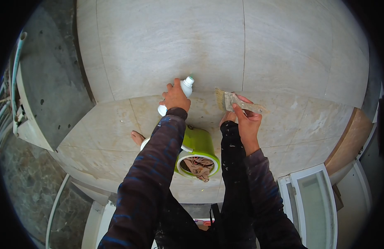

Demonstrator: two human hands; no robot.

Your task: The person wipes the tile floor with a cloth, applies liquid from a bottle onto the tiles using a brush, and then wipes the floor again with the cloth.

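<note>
My left hand is wrapped round a white plastic bottle, which is tilted with its neck toward the upper right. A little greenish stuff shows at the bottle's mouth. In my right hand is the handle of a worn paintbrush, its pale bristles pointing left toward the bottle. The brush and the bottle are apart. Below and between my hands a green bucket with a white rim lies or leans toward me, with a brownish cloth in its opening.
Large light tiles stretch ahead, meeting a tiled floor with stains. My bare feet flank the bucket. A grey slab and a pipe are at left. A white-framed glass panel and a wooden board are at right.
</note>
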